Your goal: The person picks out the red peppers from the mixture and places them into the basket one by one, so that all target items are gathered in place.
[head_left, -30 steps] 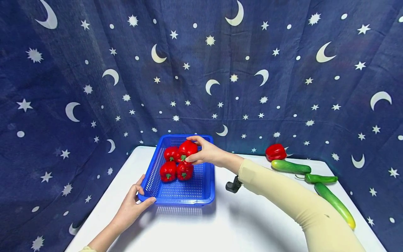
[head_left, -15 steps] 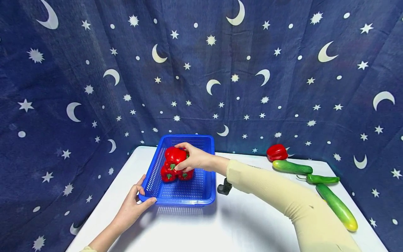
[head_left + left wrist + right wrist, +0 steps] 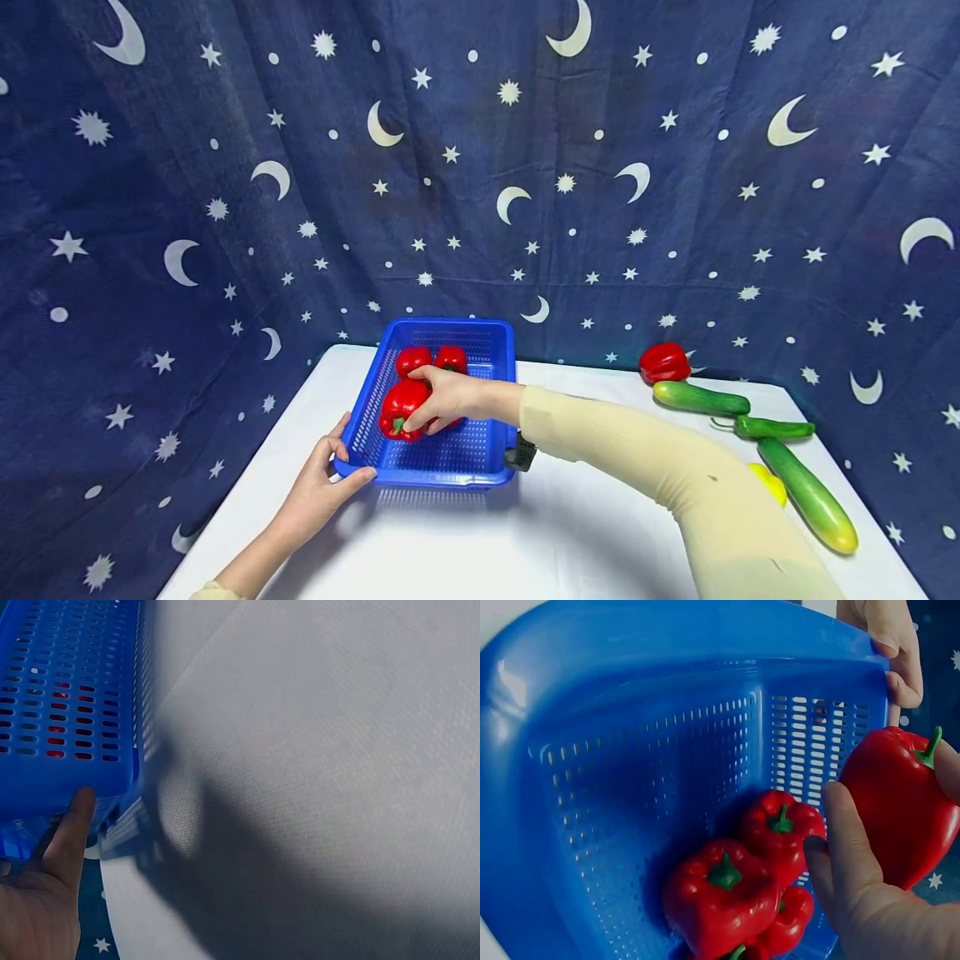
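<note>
At the near left corner of a blue plastic basket [image 3: 442, 480], my left hand [image 3: 318, 479] grips the rim, thumb along the front. My right hand [image 3: 450, 398] pinches a red bell pepper [image 3: 401, 402] by its sides above the basket's left half. In the right wrist view this bell pepper [image 3: 896, 806] is tilted, its green stem up beside the fingertips. Below it, several other red bell peppers [image 3: 718, 896] lie grouped in the basket; the right hand partly covers them in the head view. The left wrist view shows the left thumb [image 3: 71, 832] against the basket's slotted wall [image 3: 67, 780].
Along the table's right side lie another red bell pepper [image 3: 663, 363], a cucumber [image 3: 701, 398], a long green pepper [image 3: 774, 427] and a second cucumber [image 3: 808, 496]. A yellow object [image 3: 770, 483] shows partly behind the right sleeve. A dark blue curtain [image 3: 480, 167] stands behind the table [image 3: 585, 550].
My right hand has carried the bell pepper toward the basket's near left, uncovering two bell peppers behind it. The yellow object has come out from behind the sleeve. My left hand stays on the rim.
</note>
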Motion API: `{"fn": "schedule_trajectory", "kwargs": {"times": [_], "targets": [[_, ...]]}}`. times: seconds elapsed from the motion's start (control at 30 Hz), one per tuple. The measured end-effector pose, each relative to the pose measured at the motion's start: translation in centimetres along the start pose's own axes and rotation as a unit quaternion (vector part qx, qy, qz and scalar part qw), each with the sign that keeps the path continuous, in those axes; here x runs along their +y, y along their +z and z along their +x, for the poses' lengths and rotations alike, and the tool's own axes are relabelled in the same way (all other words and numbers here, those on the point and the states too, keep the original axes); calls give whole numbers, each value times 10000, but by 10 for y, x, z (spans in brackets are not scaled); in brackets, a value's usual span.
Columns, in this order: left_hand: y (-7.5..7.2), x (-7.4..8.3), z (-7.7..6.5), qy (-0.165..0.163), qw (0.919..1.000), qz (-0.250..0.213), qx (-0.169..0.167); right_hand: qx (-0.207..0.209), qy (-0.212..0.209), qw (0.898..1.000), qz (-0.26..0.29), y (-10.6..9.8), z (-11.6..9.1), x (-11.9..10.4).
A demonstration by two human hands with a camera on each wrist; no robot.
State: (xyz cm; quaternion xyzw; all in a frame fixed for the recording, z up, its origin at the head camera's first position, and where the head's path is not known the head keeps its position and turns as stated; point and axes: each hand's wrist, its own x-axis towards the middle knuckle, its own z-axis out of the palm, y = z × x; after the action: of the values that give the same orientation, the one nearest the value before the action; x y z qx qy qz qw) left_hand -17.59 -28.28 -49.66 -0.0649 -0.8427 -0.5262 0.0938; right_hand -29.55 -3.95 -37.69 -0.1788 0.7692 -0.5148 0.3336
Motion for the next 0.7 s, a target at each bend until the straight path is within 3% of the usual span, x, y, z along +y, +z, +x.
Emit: {"fn": "schedule_trajectory", "kwargs": {"times": [0.27,0.7], "targets": [[1,1,0,-27,10000,-37,-35,-200,343,9992,-57,7,7,4],[0,1,0,-36,9999,-91,-22,-671,501,9959,-330,14,19,10]]}}
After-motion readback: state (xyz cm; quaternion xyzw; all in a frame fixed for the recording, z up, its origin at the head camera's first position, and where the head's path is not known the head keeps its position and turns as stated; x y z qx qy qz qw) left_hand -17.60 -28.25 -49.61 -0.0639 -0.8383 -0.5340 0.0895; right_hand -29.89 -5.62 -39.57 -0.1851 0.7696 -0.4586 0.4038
